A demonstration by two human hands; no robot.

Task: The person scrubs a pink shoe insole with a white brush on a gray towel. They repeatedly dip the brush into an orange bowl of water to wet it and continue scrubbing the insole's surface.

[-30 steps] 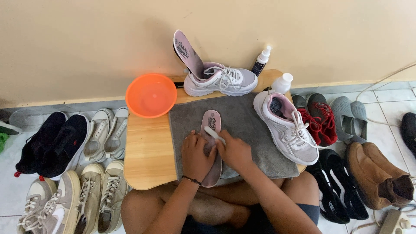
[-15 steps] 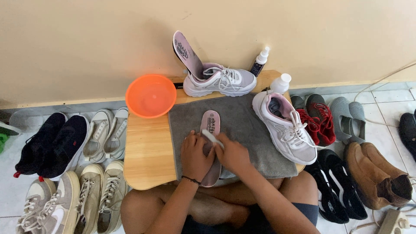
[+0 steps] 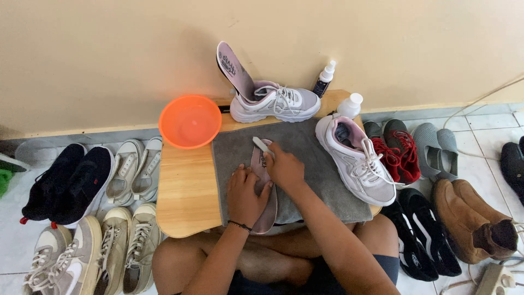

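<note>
Pink foam insole (image 3: 264, 188) flat on grey towel (image 3: 305, 164), left hand (image 3: 245, 194) fingers pressing it, right hand (image 3: 284, 166) fingers gripping white brush (image 3: 261, 145).

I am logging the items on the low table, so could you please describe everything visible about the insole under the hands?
The insole is pale pink-mauve, long and flat, apparently of soft foam with dark print near its far end. It lies lengthwise on the grey towel on the wooden table. The left hand presses on its middle; the right hand holds a small white brush at its upper part. Its near end overhangs the towel's edge.
</note>
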